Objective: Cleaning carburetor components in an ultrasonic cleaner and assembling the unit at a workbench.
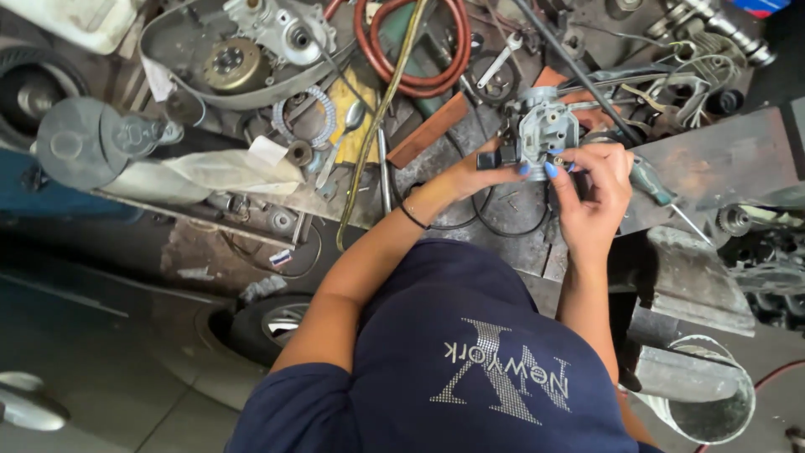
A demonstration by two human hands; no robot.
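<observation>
Nearest you: one pale bucket [713, 403] low right, one tyre [268, 323] low left. Up at the bench [704, 168], one grey metal carburettor body [547, 127] sits raised between both hands. Your left hand [478, 172] is closed on its dark left side; your right hand [597, 186] pinches something small at its lower right edge, too small to tell. Keep the left grip steady, work with fingertips only, don't tilt the body. One green-handled screwdriver [652, 180] lies just beside the right hand. Farther: one red hose coil [411, 42], one spoon [344, 130], one round rotor [231, 63].
</observation>
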